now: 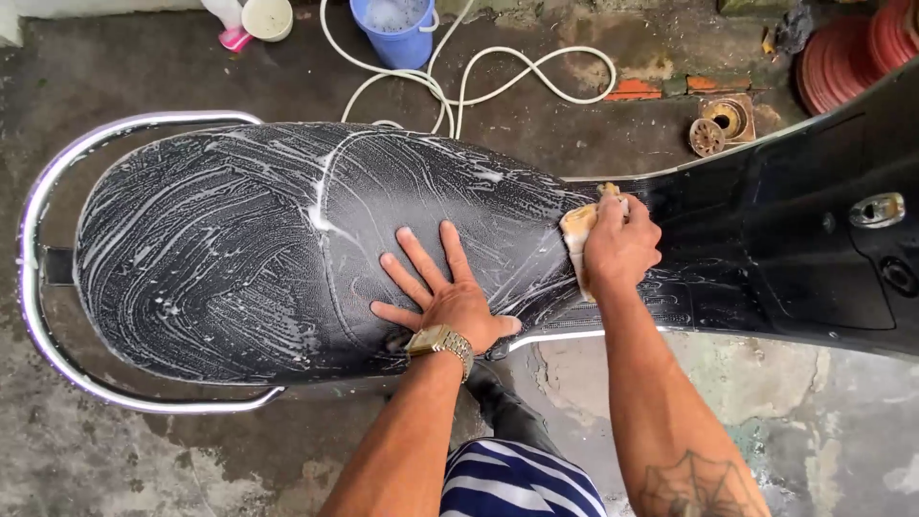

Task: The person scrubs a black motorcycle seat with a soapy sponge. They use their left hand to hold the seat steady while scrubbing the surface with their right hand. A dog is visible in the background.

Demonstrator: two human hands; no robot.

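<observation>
Soap streaks cover the black scooter seat (239,249) from its rear end to its narrow front, so the lathering looks, by my judgement, well along. The right hand (620,247) has its grip closed around a yellow sponge (577,230), pressed where the front tip of the seat meets the black body panel (785,258). The left hand (442,292) lies flat on the seat with fingers spread, holding nothing, and a gold wristwatch (440,341) sits at its wrist.

I judge the step in hand to be scrubbing the seam at the seat's front. A further stroke there would call for firm pressure from the sponge along the curved edge, with the flat palm bracing the body.

Counted: one seat, one sponge, one chrome grab rail (57,287) looping round the seat's rear. On the concrete floor (144,450) beyond the scooter stand one blue bucket (394,27) with suds in it, one white hose (498,81) lying in loops, one pale bowl (267,17) and one bottle with a pink base (230,24). One round floor drain (706,136) shows beside the brick patch.
</observation>
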